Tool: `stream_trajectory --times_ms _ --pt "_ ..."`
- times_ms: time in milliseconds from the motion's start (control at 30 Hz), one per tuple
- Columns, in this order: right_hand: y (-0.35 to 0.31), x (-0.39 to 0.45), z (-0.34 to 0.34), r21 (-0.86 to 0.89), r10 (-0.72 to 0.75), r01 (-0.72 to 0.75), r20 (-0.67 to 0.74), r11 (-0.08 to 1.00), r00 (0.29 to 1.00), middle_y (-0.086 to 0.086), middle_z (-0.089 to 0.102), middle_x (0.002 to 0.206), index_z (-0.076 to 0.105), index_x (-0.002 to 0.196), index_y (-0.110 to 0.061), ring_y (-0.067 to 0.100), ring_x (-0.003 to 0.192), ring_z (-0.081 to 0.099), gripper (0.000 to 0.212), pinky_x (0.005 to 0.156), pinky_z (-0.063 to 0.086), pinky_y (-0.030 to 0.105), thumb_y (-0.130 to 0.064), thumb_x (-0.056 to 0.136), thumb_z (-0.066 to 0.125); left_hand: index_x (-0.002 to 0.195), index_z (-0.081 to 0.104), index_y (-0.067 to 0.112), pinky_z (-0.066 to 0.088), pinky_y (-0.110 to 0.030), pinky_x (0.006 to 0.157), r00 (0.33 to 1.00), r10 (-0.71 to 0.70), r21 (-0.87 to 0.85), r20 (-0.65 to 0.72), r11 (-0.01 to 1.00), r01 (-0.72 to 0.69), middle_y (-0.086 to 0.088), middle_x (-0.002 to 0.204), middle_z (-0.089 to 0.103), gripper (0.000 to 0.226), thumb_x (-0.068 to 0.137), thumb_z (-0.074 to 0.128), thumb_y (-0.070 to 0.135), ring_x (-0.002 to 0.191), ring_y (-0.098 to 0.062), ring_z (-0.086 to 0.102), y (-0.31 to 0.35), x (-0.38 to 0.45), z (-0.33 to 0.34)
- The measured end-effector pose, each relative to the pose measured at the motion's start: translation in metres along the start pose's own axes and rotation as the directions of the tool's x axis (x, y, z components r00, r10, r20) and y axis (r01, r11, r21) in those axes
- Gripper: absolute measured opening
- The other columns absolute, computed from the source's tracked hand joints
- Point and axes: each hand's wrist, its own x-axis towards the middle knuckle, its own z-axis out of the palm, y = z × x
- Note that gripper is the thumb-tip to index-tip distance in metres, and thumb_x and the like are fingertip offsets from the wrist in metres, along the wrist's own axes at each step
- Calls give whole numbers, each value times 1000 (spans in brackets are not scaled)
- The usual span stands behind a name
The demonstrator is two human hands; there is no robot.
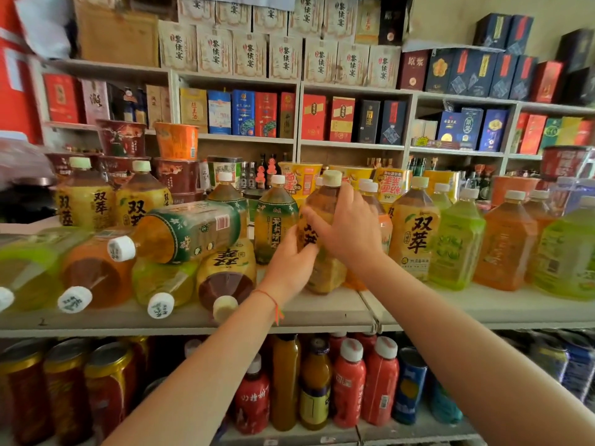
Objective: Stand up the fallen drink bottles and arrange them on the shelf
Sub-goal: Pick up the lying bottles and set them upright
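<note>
Fingers (322, 225) around upright amber bottle (325, 268)

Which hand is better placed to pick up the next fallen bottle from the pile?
Probably the left hand: the fallen yellow-label bottle lies just beside it. The right hand is farther away, gripping the upright bottle.

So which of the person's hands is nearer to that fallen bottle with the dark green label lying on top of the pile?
The left. The left hand grips the upright yellow-label bottle low on its left side, just right of the green-label bottle; the right hand holds the far side, farther away.
</note>
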Motion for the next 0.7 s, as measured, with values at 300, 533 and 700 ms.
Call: stream_trajectory --times_ms 300,533,700 --pt "14 2 17 -149 -122 85 -253 985 960 21 55 129 52 124 -2 41 122 47 59 103 35 56 -51 91 54 150 36 26 39 -29 89 999 -47 294 -2 955 46 13 118 52 53 100 55 30 111 -13 51 -4 11 15" --pt "-14 -13 14 62 -455 515 -389 855 801 15 60 112 63 98 -6 33 103 53 14 92 40 45 -14 87 61 86 70 15 46 -34 73 878 472 783 -78 575 -239 2 84 67 23 95 51 25 81 -15 58 8 -2 -44" --pt "-71 -26 33 250 -528 523 -54 815 848 10 56 128 56 123 -9 28 119 53 43 100 45 44 -31 87 64 120 64 21 37 -46 100 875 448 978 -183 172 117 -5 125 61 39 94 53 48 121 -29 50 31 -20 -130"
